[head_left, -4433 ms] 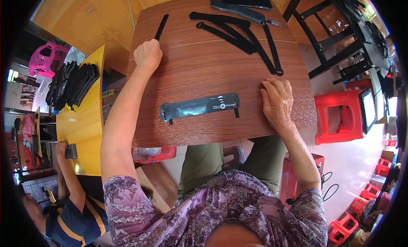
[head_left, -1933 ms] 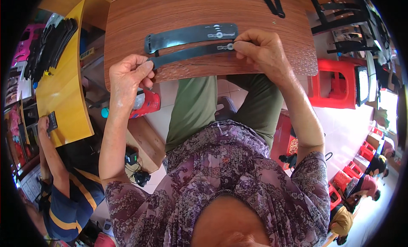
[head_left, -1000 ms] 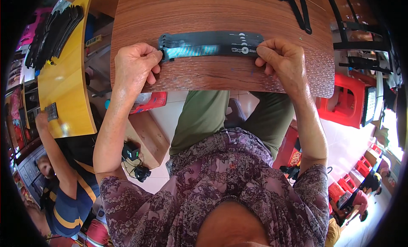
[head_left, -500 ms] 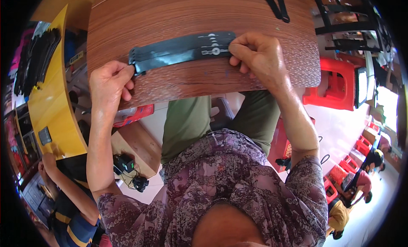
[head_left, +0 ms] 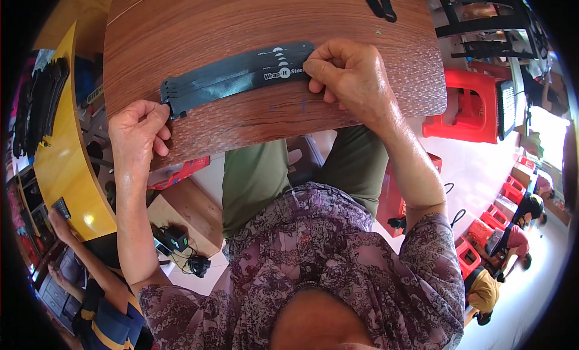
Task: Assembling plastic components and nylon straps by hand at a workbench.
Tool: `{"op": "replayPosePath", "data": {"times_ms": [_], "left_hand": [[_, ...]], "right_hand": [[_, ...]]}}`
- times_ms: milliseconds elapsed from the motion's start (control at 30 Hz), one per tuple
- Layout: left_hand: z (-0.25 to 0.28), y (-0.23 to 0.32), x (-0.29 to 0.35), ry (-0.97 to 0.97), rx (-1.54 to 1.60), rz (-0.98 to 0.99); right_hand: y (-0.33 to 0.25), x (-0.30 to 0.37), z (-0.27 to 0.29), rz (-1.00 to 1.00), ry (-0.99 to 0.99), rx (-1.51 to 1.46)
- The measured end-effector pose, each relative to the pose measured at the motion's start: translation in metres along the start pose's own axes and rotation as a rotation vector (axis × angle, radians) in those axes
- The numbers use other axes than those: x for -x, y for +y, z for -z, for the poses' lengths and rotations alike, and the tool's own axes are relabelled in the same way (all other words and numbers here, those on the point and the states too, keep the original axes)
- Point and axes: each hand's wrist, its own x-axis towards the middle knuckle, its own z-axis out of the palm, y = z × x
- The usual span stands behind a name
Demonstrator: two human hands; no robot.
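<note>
wood-grain table (head_left: pixel 199 24): brown, black strap loop (head_left: pixel 387 12) near its far side, red plastic stool (head_left: pixel 463 124) to the right
dark strap stack (head_left: pixel 232 75): overlapping flat bands lying crosswise toward the table's near edge, white print by the right end
left hand (head_left: pixel 140 130): thumb and fingers pinching the front band's left end
right hand (head_left: pixel 353 72): pinching its right end

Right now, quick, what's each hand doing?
Left hand: closed, pinching the front dark strip at its left end.
Right hand: closed, pinching its right end.
</note>
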Motion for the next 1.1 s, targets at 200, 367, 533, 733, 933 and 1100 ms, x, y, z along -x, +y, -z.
{"op": "replayPosePath", "data": {"times_ms": [200, 367, 533, 733, 933, 1100], "left_hand": [[-0.0003, -0.0008, -0.0004, -0.002, 0.013, 0.004], [-0.0007, -0.0018, -0.0007, 0.011, -0.022, 0.004], [-0.0004, -0.003, -0.0014, 0.013, 0.0, 0.002], [0.0019, -0.0039, -0.0001, 0.025, -0.01, 0.017], [0.0025, -0.0013, -0.0008, -0.009, -0.01, 0.02], [0.0038, -0.0027, -0.0005, -0.013, 0.03, 0.031]], "right_hand": [[-0.0012, 0.0002, 0.0006, -0.007, 0.004, -0.004], [-0.0003, -0.0002, -0.0007, 0.003, 0.004, 0.01], [-0.0001, -0.0011, -0.0009, 0.013, 0.006, 0.021], [-0.0021, -0.0025, -0.0057, 0.014, -0.001, 0.009], [-0.0068, 0.0021, -0.0047, -0.045, 0.006, -0.054], [-0.0078, 0.0017, -0.0044, -0.099, 0.005, -0.007]]}}
